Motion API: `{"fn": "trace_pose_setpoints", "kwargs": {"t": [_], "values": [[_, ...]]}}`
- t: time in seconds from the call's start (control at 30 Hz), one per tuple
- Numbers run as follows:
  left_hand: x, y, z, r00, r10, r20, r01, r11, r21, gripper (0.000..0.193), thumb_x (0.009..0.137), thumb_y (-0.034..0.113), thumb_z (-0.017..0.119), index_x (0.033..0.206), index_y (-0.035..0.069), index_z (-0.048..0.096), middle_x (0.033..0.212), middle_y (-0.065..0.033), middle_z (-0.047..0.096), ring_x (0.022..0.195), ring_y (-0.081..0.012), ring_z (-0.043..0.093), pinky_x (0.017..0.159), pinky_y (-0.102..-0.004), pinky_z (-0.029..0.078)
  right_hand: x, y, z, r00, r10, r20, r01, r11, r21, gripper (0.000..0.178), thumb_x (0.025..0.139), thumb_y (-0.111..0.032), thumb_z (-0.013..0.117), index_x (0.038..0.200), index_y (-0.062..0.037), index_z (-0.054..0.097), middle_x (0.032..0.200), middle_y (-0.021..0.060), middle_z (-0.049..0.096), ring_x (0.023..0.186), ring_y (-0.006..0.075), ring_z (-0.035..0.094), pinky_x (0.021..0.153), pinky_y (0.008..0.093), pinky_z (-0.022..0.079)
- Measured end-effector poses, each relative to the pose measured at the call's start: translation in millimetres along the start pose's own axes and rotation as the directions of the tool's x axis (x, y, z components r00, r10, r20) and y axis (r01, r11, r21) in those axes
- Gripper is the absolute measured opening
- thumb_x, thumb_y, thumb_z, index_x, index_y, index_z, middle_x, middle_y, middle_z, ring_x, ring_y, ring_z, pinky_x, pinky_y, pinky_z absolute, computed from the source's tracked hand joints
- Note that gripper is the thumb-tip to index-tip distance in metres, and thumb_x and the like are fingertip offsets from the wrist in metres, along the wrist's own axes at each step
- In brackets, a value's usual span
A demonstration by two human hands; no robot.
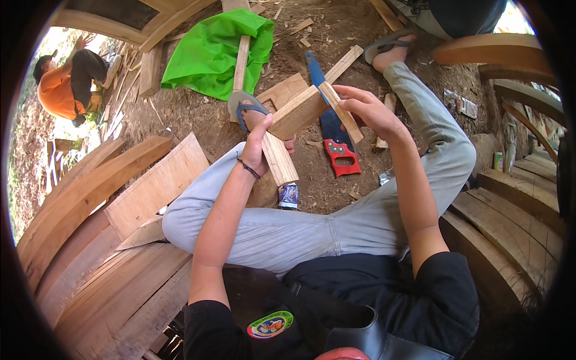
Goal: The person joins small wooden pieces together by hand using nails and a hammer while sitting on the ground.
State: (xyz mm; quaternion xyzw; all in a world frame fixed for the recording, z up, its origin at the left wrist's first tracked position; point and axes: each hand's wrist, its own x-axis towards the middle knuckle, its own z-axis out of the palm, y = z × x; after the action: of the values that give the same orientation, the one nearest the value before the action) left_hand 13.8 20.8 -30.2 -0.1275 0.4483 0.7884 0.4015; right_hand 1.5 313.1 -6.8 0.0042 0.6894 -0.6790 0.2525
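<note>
Above my lap, my left hand (258, 147) is closed round the near end of a short wooden board (299, 113) and a pale wood piece (279, 161) that slants down from it. I cannot tell whether these two are joined. At the board's other end, my right hand (373, 113) grips a narrow wooden strip (341, 113) between thumb and fingers. The strip lies against the board's end. Below them on the ground is a handsaw (342, 153) with a red handle and a blue-tipped blade, partly covered by the strip.
A bright green cloth (210, 51) lies on the dirt ahead, with a wooden stick (242, 63) across it. Planks (132, 288) are at my left, more timber (510, 234) at my right. A small blue packet (288, 195) lies between my legs. Someone in orange (60, 93) is far left.
</note>
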Motion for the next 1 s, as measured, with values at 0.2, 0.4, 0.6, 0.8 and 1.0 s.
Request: {"fn": "trace_pose_setpoints", "kwargs": {"t": [0.2,0.4,0.6,0.8,1.0], "values": [[-7.6,-4.5,17.8,0.94,0.311,-0.14,-0.277,0.936,0.219,0.054,0.093,0.05,0.055,0.111,-0.001,0.057,0.09,-0.0111,0.061,0.076,-0.0186,0.059,0.076,-0.0318,0.049,-6.1,-6.9,-1.5,0.995,-0.067,0.08,0.062,0.996,0.067,0.061,0.088,-0.013,0.049,0.149,-0.0055,0.044,0.097,0.0045,0.06,0.079,0.0142,0.063,0.074,0.0295,0.053],[-21.5,6.0,17.7,0.496,0.836,0.234,-0.526,0.075,0.847,0.067,0.087,0.052,0.062,0.122,-0.004,0.055,0.111,-0.0181,0.062,0.101,-0.0251,0.062,0.09,-0.0375,0.05,-20.4,-15.9,-10.6,0.952,-0.27,0.147,0.261,0.962,0.073,0.068,0.081,-0.01,0.051,0.149,-0.0086,0.044,0.11,0.0058,0.062,0.082,0.0102,0.058,0.075,0.027,0.049],[-43.9,23.6,46.8,0.244,0.816,0.524,-0.537,-0.336,0.774,0.077,0.078,0.057,0.071,0.121,-0.006,0.055,0.11,-0.0261,0.061,0.098,-0.037,0.063,0.085,-0.0443,0.052,-31.0,-29.6,-8.4,0.87,-0.47,0.147,0.476,0.879,-0.009,0.067,0.086,0.005,0.059,0.149,-0.0059,0.042,0.132,0.0072,0.057,0.115,0.0133,0.051,0.098,0.0304,0.043],[-43.8,7.4,39.8,0.319,0.898,0.303,-0.533,-0.094,0.841,0.092,0.082,0.072,0.059,0.126,-0.008,0.052,0.122,-0.0211,0.055,0.114,-0.0296,0.054,0.1,-0.042,0.042,-37.3,-38.2,17.7,0.749,-0.661,0.034,0.613,0.674,-0.413,0.074,0.084,0.008,0.063,0.151,-0.0037,0.033,0.137,0.019,0.049,0.127,0.0335,0.049,0.108,0.0409,0.039],[-38.1,-0.7,41.9,0.401,0.91,0.104,-0.608,0.18,0.773,0.097,0.079,0.074,0.06,0.129,-0.008,0.05,0.126,-0.0175,0.054,0.118,-0.0252,0.052,0.103,-0.0409,0.041,-51.7,-44.1,33.5,0.76,-0.65,-0.01,0.552,0.654,-0.517,0.072,0.093,-0.009,0.058,0.155,-0.0033,0.022,0.129,0.0202,0.045,0.119,0.0355,0.046,0.105,0.0446,0.034]]}}
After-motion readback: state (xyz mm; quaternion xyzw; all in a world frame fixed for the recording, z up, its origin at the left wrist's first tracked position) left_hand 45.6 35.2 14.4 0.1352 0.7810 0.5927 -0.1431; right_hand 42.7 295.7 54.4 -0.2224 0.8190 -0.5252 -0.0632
